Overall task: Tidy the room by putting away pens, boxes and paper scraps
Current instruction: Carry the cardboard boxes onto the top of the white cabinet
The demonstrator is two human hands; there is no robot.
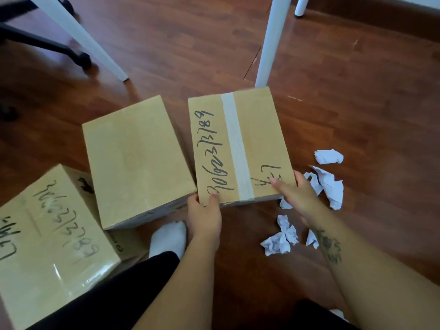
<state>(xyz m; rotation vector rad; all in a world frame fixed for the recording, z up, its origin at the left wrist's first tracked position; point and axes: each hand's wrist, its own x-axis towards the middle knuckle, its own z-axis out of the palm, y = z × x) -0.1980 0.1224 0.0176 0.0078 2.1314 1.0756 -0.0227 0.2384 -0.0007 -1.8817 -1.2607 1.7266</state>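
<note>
— Which box have you got?

— The taped box [240, 146], the one with marker scrawl. My left hand [204, 210] grips its near-left corner, thumb on top. My right hand [292, 189] clasps the near-right corner.

— Where does it sit?

— Over the wooden floor [357, 91], just beside the plain box [138, 160] and in front of a white table leg [271, 44]. Whether it's lifted clear, I can't tell.

— And next?

— I judge this the box step: raise it level and carry it off. The third box [47, 234] and the paper scraps [328, 184] at my right are still to do.
</note>
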